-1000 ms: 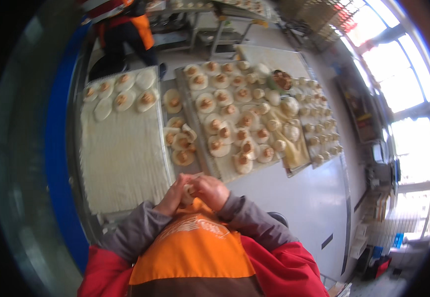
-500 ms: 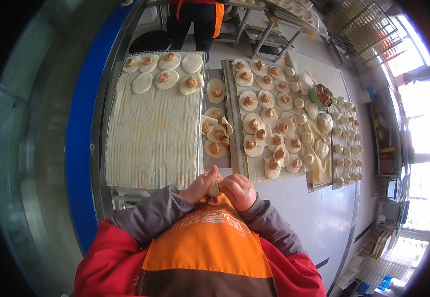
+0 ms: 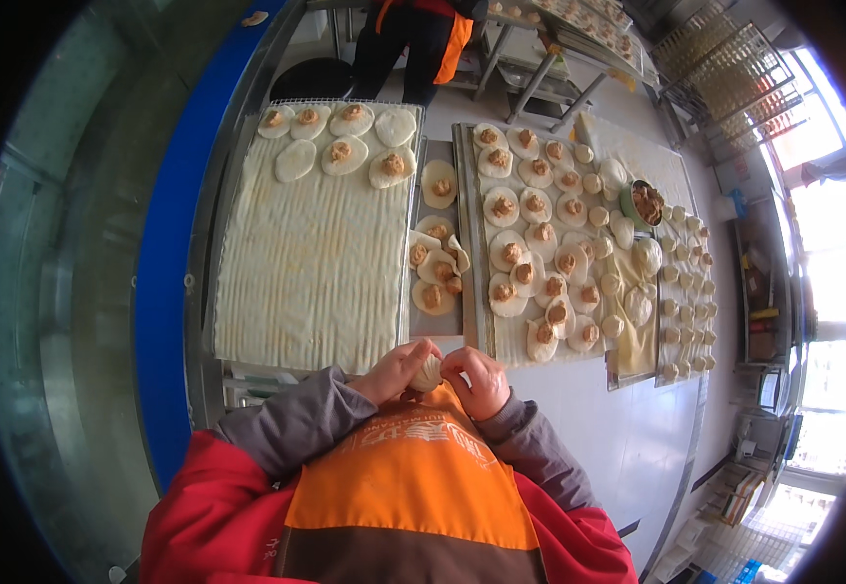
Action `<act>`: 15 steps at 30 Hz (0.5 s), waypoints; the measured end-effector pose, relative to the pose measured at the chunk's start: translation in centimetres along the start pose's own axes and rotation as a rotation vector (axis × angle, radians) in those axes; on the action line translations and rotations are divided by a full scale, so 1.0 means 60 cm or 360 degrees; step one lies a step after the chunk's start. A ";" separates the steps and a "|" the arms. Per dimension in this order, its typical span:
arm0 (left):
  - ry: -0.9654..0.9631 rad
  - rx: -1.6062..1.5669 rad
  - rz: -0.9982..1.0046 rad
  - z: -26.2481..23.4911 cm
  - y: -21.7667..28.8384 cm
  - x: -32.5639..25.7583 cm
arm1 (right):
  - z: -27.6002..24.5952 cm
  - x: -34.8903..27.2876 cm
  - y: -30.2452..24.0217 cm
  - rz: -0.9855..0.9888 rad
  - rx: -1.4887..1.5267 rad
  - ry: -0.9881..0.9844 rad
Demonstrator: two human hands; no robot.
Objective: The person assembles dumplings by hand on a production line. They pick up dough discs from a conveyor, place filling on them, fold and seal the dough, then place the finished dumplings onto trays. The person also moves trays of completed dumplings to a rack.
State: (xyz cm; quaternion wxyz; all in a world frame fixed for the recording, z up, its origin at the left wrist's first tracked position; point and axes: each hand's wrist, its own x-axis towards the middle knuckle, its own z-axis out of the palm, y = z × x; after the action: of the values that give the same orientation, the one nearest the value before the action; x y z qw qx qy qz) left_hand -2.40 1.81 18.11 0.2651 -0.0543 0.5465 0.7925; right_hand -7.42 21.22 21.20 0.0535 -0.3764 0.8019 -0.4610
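Observation:
Between my two hands, just above my orange apron, is a round pleated dough bun (image 3: pixel 427 375). My left hand (image 3: pixel 393 372) cups it from the left side, thumb along its top. The fingers of my right hand (image 3: pixel 477 381) are bent and pinch at the bun's right edge. Ahead of my hands, flat dough rounds topped with brown filling lie on a narrow tray (image 3: pixel 439 325). More filled rounds cover the wide cloth-lined tray (image 3: pixel 501 339) to the right. The undersides of both hands are hidden.
A large cloth-lined tray (image 3: pixel 311 273) at left holds several dough rounds along its far end. Farther right stand a bowl of filling (image 3: pixel 648 204), dough lumps (image 3: pixel 639 307) and rows of small dough pieces (image 3: pixel 672 308). A person in dark trousers (image 3: pixel 384 60) stands beyond.
My right fingers have shifted on the bun, and more of its pleated surface shows between my hands. The trays sit slightly farther right in view.

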 end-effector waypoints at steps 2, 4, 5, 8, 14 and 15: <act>0.0023 -0.0098 -0.0109 0.001 0.004 0.003 | 0.001 0.000 -0.004 0.0080 0.0050 -0.0030; -0.0003 -0.0354 -0.0436 0.002 0.006 0.007 | 0.001 0.000 -0.007 0.0047 0.0011 -0.0057; 0.0011 -0.0472 -0.0622 0.002 0.006 0.008 | 0.001 0.000 -0.007 0.0071 0.0003 -0.0072; -0.0156 -0.0581 -0.0722 0.000 0.002 0.013 | -0.003 -0.004 -0.004 0.0135 0.0222 -0.0061; -0.0074 -0.0547 -0.0577 0.016 -0.026 0.027 | -0.004 -0.028 0.007 0.0111 0.0121 -0.0076; 0.0029 -0.0418 -0.0410 0.022 -0.034 0.029 | -0.002 -0.036 0.008 0.0305 0.0277 -0.0022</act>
State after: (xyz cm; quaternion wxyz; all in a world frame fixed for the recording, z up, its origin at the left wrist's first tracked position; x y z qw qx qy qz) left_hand -2.65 4.15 16.23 0.3502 -0.1651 0.4292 0.8161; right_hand -6.20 22.81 20.33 0.1354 -0.2953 0.7907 -0.5189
